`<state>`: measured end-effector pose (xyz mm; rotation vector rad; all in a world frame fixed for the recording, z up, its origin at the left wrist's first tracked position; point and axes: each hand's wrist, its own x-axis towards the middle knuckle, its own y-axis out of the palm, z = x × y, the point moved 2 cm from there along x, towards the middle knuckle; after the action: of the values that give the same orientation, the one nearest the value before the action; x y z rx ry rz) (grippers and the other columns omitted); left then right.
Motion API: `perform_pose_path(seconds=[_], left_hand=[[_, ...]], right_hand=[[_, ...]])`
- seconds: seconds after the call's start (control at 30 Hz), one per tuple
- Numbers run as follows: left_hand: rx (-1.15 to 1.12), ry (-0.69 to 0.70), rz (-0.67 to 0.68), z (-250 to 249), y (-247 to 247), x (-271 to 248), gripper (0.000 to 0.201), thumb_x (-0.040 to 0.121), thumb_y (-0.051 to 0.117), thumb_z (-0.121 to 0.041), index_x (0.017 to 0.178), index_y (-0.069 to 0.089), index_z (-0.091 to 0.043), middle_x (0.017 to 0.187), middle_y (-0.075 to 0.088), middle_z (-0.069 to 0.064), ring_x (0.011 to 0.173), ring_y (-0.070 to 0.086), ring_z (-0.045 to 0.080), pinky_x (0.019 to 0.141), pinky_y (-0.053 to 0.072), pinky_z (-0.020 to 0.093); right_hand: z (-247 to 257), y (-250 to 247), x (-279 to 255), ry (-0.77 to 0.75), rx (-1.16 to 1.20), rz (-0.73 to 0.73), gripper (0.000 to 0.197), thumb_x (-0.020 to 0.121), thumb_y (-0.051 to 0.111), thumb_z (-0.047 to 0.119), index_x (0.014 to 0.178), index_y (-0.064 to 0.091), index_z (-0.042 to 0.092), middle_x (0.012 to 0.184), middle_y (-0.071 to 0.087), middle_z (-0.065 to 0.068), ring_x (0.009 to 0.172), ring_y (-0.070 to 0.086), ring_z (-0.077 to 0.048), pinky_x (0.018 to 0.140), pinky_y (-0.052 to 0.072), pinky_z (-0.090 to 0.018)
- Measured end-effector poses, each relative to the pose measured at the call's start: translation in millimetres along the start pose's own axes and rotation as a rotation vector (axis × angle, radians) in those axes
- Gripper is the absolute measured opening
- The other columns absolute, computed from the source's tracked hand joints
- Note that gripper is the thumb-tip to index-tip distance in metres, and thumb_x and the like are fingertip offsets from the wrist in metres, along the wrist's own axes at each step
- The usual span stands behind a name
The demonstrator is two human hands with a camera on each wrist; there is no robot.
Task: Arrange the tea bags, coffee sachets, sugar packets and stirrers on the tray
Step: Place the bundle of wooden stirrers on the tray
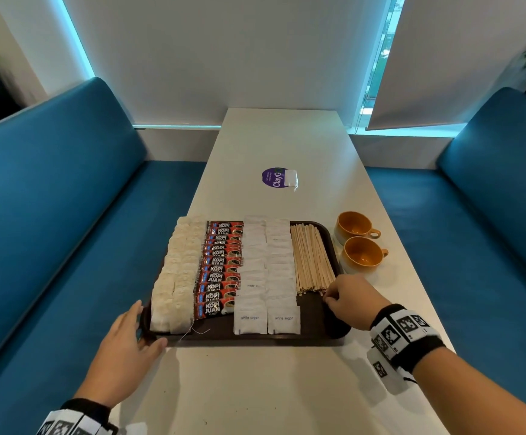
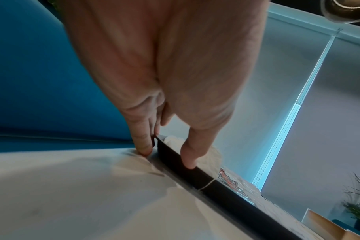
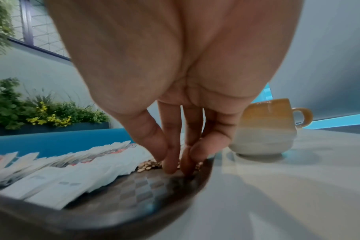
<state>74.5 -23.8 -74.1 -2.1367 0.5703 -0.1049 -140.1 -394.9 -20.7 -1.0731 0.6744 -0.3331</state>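
Right hand (image 1: 351,298) has its fingertips bunched together against the near ends of the stirrers (image 1: 311,259) at the tray's (image 1: 255,339) right side, holding nothing. Left hand (image 1: 123,337), fingers straight, braces the near-left corner. I'd tap the ends gently so the bundle squares up without nudging the sugar packets (image 1: 268,277).

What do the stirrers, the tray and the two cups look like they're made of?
Stirrers: pale, matte, thin flat sticks, apparently wood. Tray: dark, with a checkered texture and slight sheen, probably plastic. Cups: glossy mustard glaze over a pale base, likely ceramic.
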Motion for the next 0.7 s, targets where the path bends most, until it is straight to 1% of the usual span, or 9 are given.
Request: perform_pose_path(seconds=[0.1,0.17,0.23,0.3,0.37,0.43,0.53,0.6,0.7], left_hand=[[0.009,-0.015,-0.001,-3.4,-1.6,-0.1,0.095,0.087,0.079,-0.036,0.162,0.022,-0.022,0.159,0.039,-0.002,0.143,0.044,0.021,0.117,0.038,0.045],[-0.005,-0.029,-0.004,-5.3,-2.9,-0.2,0.096,0.085,0.082,-0.033,0.162,0.025,-0.021,0.157,0.042,-0.001,0.141,0.046,0.021,0.117,0.038,0.043],[-0.019,-0.055,-0.012,-7.5,-4.8,-0.6,0.095,0.082,0.085,-0.029,0.160,0.031,-0.018,0.152,0.048,0.000,0.137,0.050,0.020,0.116,0.038,0.042],[-0.020,-0.076,-0.015,-9.6,-7.5,-1.0,0.091,0.079,0.087,-0.027,0.156,0.041,-0.015,0.143,0.054,0.002,0.129,0.056,0.019,0.111,0.042,0.038],[0.001,-0.078,-0.007,-10.7,-10.7,-0.8,0.082,0.076,0.089,-0.029,0.149,0.052,-0.016,0.132,0.057,0.001,0.114,0.059,0.016,0.100,0.046,0.034],[-0.010,-0.080,0.010,-8.8,-13.3,2.0,0.080,0.073,0.092,-0.028,0.144,0.058,-0.017,0.122,0.059,-0.001,0.104,0.060,0.013,0.091,0.046,0.030],[0.000,-0.064,0.034,-5.3,-16.6,10.0,0.080,0.067,0.096,-0.028,0.139,0.063,-0.020,0.112,0.061,-0.006,0.097,0.061,0.006,0.082,0.045,0.023],[0.042,-0.047,0.043,-5.2,-17.9,16.7,0.075,0.067,0.095,-0.034,0.136,0.065,-0.025,0.108,0.061,-0.009,0.090,0.060,0.002,0.074,0.042,0.019],[0.069,-0.023,0.045,-9.9,-17.8,30.7,0.070,0.071,0.092,-0.040,0.134,0.064,-0.028,0.106,0.060,-0.011,0.085,0.062,0.002,0.069,0.042,0.019]], right_hand=[[2.1,3.7,-0.2,-0.027,0.002,-0.009,0.024,0.100,0.058,0.025,0.117,0.075,0.020,0.111,0.068,0.001,0.099,0.064,-0.013,0.092,0.055,-0.025],[-2.1,3.2,-3.0,-0.018,0.077,-0.044,0.020,0.099,0.060,0.023,0.114,0.074,0.024,0.111,0.067,0.003,0.099,0.062,-0.011,0.094,0.055,-0.026],[-14.5,2.8,-12.6,0.039,0.187,-0.142,0.019,0.095,0.067,0.025,0.114,0.070,0.025,0.106,0.065,0.006,0.093,0.060,-0.007,0.087,0.054,-0.023],[-30.8,7.7,-27.2,0.114,0.287,-0.177,0.047,0.087,0.078,0.034,0.130,0.061,0.025,0.104,0.061,0.009,0.090,0.057,-0.006,0.073,0.047,-0.017],[-41.0,16.9,-41.9,0.183,0.344,-0.091,0.088,0.075,0.087,0.045,0.148,0.044,0.024,0.109,0.058,0.008,0.091,0.058,-0.007,0.064,0.044,-0.014],[-39.9,25.4,-53.1,0.176,0.388,-0.002,0.108,0.068,0.093,0.043,0.155,0.033,0.023,0.109,0.057,0.010,0.089,0.060,-0.008,0.061,0.047,-0.014],[-31.3,31.9,-57.9,0.136,0.452,-0.003,0.100,0.071,0.093,0.025,0.154,0.036,0.024,0.103,0.061,0.010,0.085,0.063,-0.010,0.057,0.048,-0.013],[-26.7,32.0,-54.6,0.132,0.469,-0.047,0.094,0.073,0.091,0.021,0.152,0.040,0.024,0.100,0.063,0.010,0.086,0.063,-0.009,0.060,0.045,-0.011],[-20.9,29.4,-44.1,0.152,0.506,-0.103,0.085,0.078,0.088,0.019,0.150,0.045,0.023,0.096,0.063,0.010,0.084,0.062,-0.008,0.058,0.041,-0.010]])
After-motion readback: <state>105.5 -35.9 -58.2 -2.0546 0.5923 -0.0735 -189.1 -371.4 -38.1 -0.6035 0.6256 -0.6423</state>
